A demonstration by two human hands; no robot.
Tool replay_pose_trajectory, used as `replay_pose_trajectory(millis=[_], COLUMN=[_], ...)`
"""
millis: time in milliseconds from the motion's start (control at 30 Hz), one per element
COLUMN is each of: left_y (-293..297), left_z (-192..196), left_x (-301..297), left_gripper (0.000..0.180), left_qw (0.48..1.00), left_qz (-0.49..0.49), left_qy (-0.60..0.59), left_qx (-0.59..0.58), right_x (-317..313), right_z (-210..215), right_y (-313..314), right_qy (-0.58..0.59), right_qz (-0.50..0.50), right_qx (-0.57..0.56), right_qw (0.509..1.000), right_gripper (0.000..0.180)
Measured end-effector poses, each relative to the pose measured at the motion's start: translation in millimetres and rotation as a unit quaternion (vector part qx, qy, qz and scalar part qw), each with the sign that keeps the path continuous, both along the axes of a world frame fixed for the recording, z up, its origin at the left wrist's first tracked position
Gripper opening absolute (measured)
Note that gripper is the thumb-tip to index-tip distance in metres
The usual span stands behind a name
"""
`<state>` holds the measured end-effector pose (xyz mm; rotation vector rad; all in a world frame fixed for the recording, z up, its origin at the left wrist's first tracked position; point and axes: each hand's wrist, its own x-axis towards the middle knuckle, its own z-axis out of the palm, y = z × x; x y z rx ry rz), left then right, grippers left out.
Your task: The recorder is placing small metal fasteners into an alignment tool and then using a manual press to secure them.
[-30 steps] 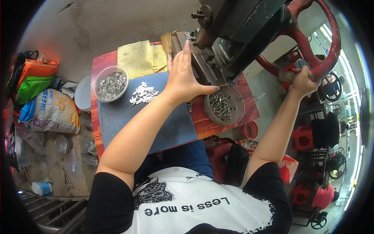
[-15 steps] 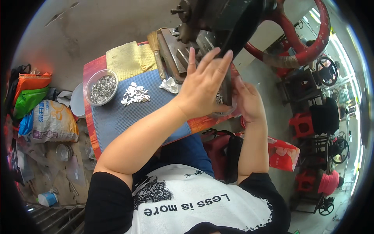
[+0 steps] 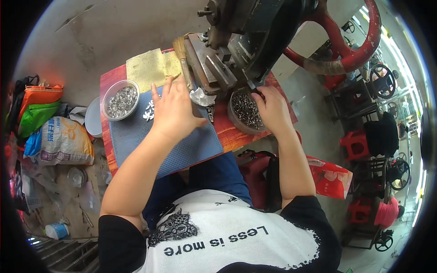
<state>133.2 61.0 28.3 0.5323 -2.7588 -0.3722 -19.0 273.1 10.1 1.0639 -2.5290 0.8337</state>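
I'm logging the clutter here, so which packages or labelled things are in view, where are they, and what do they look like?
Printed white and blue plastic sack: floor, left of table, lying flat.
Orange bag above green bag: floor, far left.
Red patterned packet: floor, right of person.
Small white and blue can: floor, lower left.

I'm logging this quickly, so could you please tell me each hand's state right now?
Left hand: open, fingers spread, flat on the blue mat.
Right hand: in the bowl of small metal parts; grip cannot be told.
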Motion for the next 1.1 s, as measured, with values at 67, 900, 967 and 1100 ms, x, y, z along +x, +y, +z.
replay_pose_trajectory(millis=[67,900,967,1100], left_y=[-12,-50,-51,-55], left_z=[-5,-66,-63,-61], left_x=[-1,153,152,143], left_gripper=[0.115,0.029,0.028,0.030], left_qw=[0.984,0.979,0.978,0.966], left_qz=[-0.009,-0.014,-0.024,-0.024], left_qy=[-0.180,0.131,0.137,0.208], left_qx=[0.014,0.154,0.158,0.151], right_x=[-11,106,92,99], right_z=[0,-39,-48,-53], right_y=[0,-151,-164,-172], right_qy=[-0.237,-0.069,0.005,0.023], right_qz=[-0.001,0.289,0.265,0.272], right_qx=[-0.100,-0.056,-0.041,0.029], right_qw=[0.966,0.953,0.963,0.962], right_gripper=[0.030,0.024,0.025,0.025])
